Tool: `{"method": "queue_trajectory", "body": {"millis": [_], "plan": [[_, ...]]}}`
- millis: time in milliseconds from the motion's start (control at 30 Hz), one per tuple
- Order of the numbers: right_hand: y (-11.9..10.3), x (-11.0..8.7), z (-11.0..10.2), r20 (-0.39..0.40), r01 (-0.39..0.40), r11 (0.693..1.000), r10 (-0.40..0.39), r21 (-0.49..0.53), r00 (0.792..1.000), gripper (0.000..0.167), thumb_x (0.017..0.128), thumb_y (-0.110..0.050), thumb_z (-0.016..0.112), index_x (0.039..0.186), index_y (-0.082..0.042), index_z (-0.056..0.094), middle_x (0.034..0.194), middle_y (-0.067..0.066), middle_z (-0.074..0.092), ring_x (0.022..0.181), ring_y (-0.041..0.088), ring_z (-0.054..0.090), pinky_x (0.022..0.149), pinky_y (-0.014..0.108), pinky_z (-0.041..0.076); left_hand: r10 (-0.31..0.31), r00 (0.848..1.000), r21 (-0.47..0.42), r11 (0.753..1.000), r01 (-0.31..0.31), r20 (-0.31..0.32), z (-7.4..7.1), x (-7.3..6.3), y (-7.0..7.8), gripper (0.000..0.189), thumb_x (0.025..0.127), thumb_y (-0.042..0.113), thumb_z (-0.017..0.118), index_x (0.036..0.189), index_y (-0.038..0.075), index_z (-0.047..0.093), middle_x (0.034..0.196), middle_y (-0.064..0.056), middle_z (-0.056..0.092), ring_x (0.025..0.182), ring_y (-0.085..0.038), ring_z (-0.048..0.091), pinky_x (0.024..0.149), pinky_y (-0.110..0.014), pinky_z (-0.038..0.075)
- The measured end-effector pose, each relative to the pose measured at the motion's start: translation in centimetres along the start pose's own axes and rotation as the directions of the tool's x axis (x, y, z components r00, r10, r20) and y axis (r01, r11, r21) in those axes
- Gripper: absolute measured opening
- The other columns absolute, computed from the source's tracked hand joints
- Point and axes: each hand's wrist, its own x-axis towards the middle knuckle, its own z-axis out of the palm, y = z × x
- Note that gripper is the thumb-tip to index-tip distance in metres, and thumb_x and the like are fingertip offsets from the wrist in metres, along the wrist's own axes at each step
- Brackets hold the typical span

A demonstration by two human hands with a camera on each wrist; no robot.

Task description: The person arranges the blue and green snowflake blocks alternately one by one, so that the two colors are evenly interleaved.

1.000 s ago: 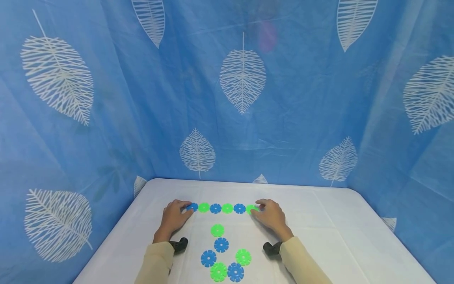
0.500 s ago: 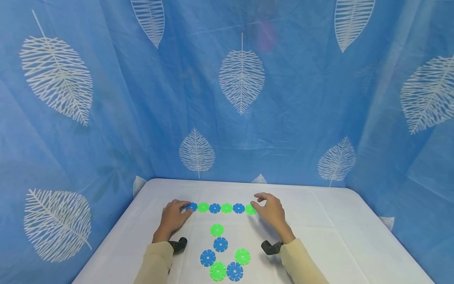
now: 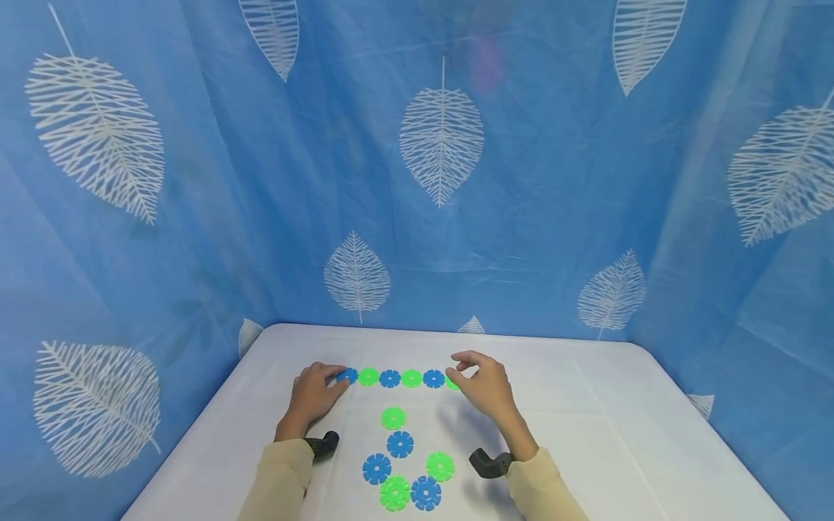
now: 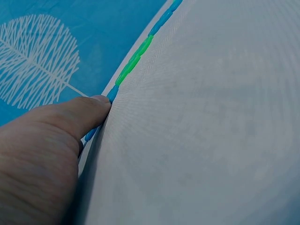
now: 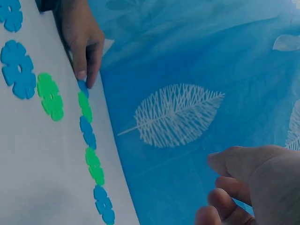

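Blue and green notched plastic discs lie in a straight row across the far part of the table. My left hand [image 3: 310,394] pinches the blue disc [image 3: 350,375] at the row's left end between thumb and fingers. In the left wrist view the thumb [image 4: 86,112] presses at that disc's edge. My right hand [image 3: 487,389] hovers over the row's right end, fingers loosely bent and holding nothing. It partly hides the last green disc [image 3: 451,384]. Nothing lies between its thumb [image 5: 234,161] and fingers in the right wrist view.
Nearer me on the white-covered table [image 3: 586,449] lie more loose discs, among them a green disc [image 3: 394,418] and a blue disc [image 3: 400,444]. A blue curtain [image 3: 508,217] with white leaf prints closes off the back and sides.
My right hand has let go of the green disc at the right end, lifted and drifted slightly left. The left hand keeps its pinch on the blue disc.
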Motion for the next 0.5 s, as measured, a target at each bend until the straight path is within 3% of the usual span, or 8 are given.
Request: {"method": "queue_trajectory", "body": {"millis": [267, 500], "plan": [[-1.0, -0.8, -0.5, 0.083, 0.078, 0.996, -0.081, 0.043, 0.993, 0.026, 0.087, -0.025, 0.077, 0.112, -0.024, 0.074, 0.092, -0.007, 0.069, 0.054, 0.009, 0.052, 0.05, 0.026, 0.043, 0.003, 1.0, -0.018, 1.0, -0.003, 0.004, 0.0, 0.2, 0.2, 0.04, 0.091, 0.038, 0.071, 0.127, 0.02, 0.07, 0.125, -0.011, 0.064, 0.119, -0.032, 0.057, 0.101, -0.055, 0.042], [-1.5, -1.3, 0.0, 0.154, 0.235, 0.965, -0.251, 0.115, 0.956, 0.024, 0.091, -0.024, 0.075, 0.115, -0.025, 0.073, 0.093, -0.009, 0.068, 0.059, 0.006, 0.053, 0.054, 0.024, 0.047, -0.012, 1.0, -0.009, 1.0, 0.012, 0.002, -0.1, -0.2, 0.1, 0.04, 0.091, 0.038, 0.072, 0.126, 0.019, 0.07, 0.125, -0.011, 0.065, 0.119, -0.032, 0.057, 0.101, -0.055, 0.042]]}}
